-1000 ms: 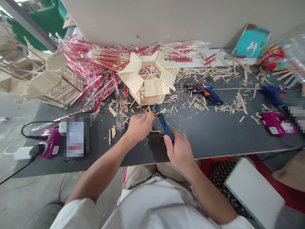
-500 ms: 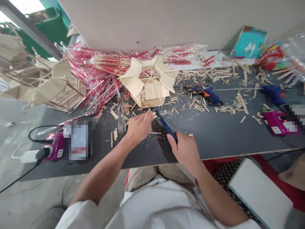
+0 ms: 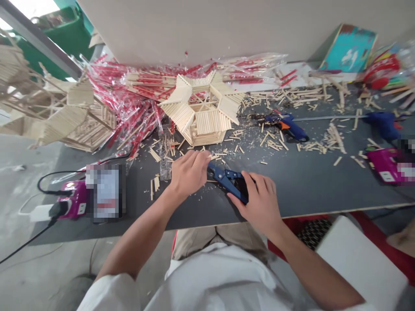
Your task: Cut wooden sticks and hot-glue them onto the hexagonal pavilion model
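At the far left, a large stick-built structure (image 3: 63, 125) is jutting past the desk (image 3: 308, 190), and a phone (image 3: 105, 192) is lying nearer the front edge. A clear plastic ruler (image 3: 165, 162) is lying flat among the offcuts (image 3: 154, 154), just left of the left hand (image 3: 189, 172). That hand's fingers are pinching what appears to be a short wooden stick (image 3: 210, 157) — most of it is hidden. The stick should be feeling light, dry and stiff, liable to snap if bent; a pinch near one end is probably serving best. Its visible tip is looking pale and thin. Behind, a star-shaped stick model (image 3: 209, 122) is standing with slatted panels flaring around an open centre. To the right, a blue hand cutter (image 3: 228, 179) is slanting above the desk, its nose beside the left fingertips; contact with the stick is not showing clearly. It is likely handling as heavier and rigid, best held by its handles, which are standing apart. The right hand (image 3: 259, 196) is gripping them, its fingers curling over the upper one. Farther right, a glue gun (image 3: 293, 129) is lying on its side.
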{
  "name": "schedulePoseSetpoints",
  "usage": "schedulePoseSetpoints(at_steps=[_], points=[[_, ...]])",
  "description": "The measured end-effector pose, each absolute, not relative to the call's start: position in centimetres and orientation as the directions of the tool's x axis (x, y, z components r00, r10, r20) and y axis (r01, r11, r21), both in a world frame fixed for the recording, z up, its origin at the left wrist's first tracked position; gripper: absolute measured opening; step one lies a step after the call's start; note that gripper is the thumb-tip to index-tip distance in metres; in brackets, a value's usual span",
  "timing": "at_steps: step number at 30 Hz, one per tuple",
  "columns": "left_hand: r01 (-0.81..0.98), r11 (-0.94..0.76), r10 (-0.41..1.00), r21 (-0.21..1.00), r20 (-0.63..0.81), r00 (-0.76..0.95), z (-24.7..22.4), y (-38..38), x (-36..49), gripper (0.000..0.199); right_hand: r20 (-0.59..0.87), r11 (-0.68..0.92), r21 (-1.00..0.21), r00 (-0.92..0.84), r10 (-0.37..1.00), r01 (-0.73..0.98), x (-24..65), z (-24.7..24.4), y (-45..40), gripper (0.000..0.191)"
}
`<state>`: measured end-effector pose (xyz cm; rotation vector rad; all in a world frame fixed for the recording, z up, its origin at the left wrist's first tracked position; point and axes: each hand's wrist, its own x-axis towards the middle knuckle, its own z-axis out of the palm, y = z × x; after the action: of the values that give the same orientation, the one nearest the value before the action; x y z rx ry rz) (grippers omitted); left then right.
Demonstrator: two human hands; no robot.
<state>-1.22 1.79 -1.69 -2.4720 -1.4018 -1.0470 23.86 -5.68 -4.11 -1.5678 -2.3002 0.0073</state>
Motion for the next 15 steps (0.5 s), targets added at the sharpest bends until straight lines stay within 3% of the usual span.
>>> schedulePoseSetpoints(at_steps=[4,7,9,11,13,15], points=[[0.788,-0.526,0.811,0.320,0.470,0.350,-2.1,2.1,-1.1,0.033,0.257,0.366,-0.206,-0.310,0.915,0.908,23.3,-4.4,-6.4,0.079],[0.740,-0.512,0.837,0.437,0.448,0.314,-2.6,2.0,-1.0,0.043,0.188,0.432,-0.222,-0.396,0.899,0.874,23.8,-3.5,-5.7,0.085],[0.711,-0.530,0.826,0.462,0.472,0.308,-2.9,1.9,-1.0,0.040,0.173,0.526,-0.271,-0.496,0.851,0.806,24.9,-2.4,-4.4,0.073],[0.697,-0.543,0.820,0.467,0.474,0.321,-3.0,1.8,-0.9,0.032,0.222,0.564,-0.327,-0.519,0.826,0.758,26.5,-1.3,-2.7,0.046],[0.691,-0.535,0.833,0.487,0.438,0.337,-3.1,1.8,-0.8,0.026,0.260,0.486,-0.385,-0.413,0.873,0.785,28.4,-0.7,-0.8,0.030],[0.685,-0.517,0.851,0.514,0.398,0.344,-3.2,1.9,-0.8,0.023,0.244,0.382,-0.381,-0.306,0.920,0.842,30.5,-0.9,0.9,0.028]])
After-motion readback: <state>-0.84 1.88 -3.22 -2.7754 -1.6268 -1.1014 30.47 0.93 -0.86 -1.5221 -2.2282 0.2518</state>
